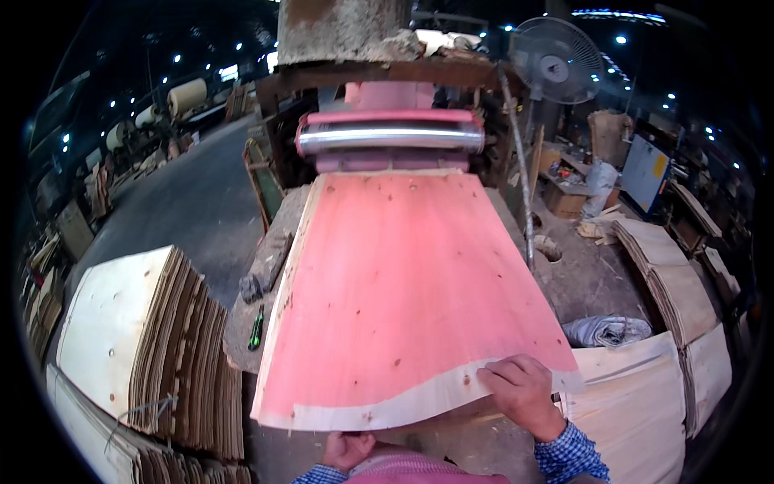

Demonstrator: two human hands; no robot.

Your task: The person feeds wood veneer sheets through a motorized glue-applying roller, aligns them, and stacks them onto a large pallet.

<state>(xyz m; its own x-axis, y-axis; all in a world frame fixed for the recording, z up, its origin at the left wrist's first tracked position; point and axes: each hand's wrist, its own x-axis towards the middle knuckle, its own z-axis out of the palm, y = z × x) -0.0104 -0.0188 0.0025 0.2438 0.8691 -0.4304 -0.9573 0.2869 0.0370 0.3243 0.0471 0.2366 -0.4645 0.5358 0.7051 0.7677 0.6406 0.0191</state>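
A large veneer sheet lies before me, coated pink except for a bare pale strip along its near edge. My right hand is closed on that edge near the right corner, thumb below and fingers on top, and the edge lifts slightly there. My left hand sits curled just below the near edge, left of centre. Its fingers are closed, and I cannot see whether anything is in them. At the sheet's far end stands a roller machine with a shiny metal roller and pink-stained rollers around it.
Stacked veneer stands at left, with more veneer stacks at right. A green-handled cutter lies on the ledge left of the sheet. A metal pole, a fan and a rolled grey sack are on the right.
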